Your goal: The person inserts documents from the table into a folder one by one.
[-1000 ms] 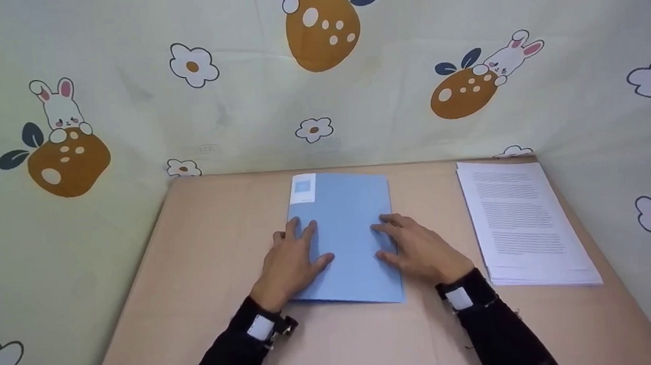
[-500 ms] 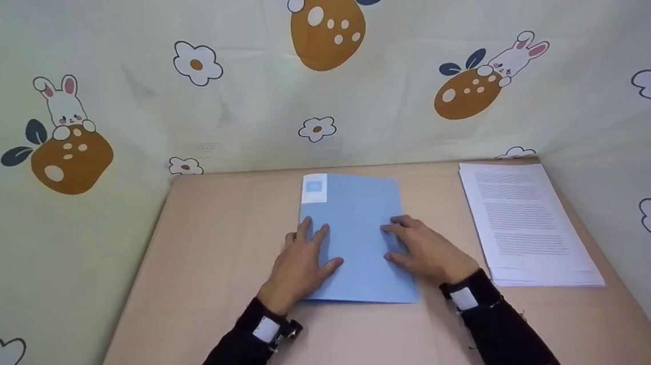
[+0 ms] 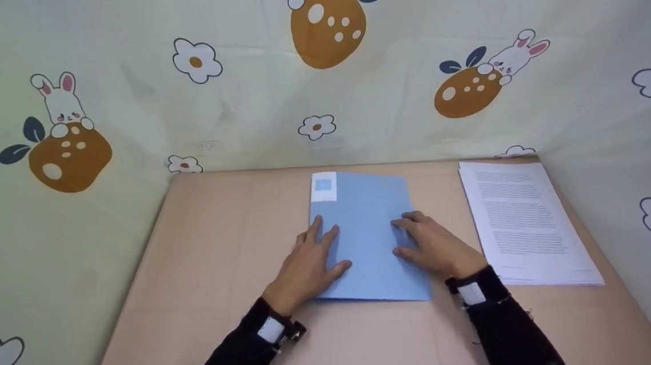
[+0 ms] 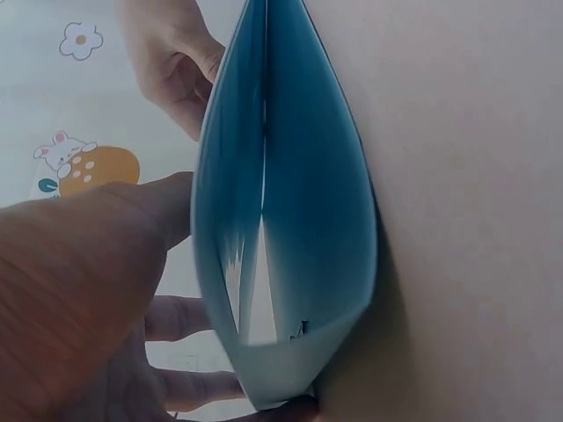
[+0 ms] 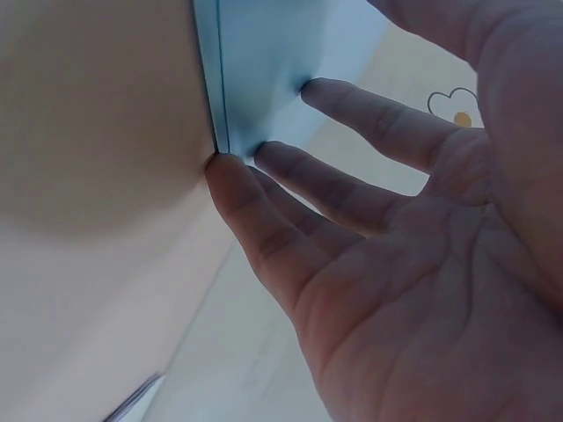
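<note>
A closed light-blue folder [image 3: 367, 242] with a white label at its upper left lies on the table. My left hand [image 3: 305, 264] rests on its left side, thumb and fingers spread over the cover and along the spine. In the left wrist view, the folder [image 4: 317, 202] is seen end-on; its covers gape apart and pale sheets show inside. My right hand [image 3: 441, 246] touches the folder's right side. The right wrist view shows that hand's fingers [image 5: 352, 185] extended, some tips on the cover and one at the lower edge by the table.
A stack of printed paper [image 3: 526, 220] lies on the right of the tan table [image 3: 209, 242], beside my right hand. Pale curtain-like cloth [image 3: 240, 114] with rabbits and flowers stands around the back and sides.
The folder has slid to the right across the table, and both hands have moved along with it. The paper stack has stayed in place.
</note>
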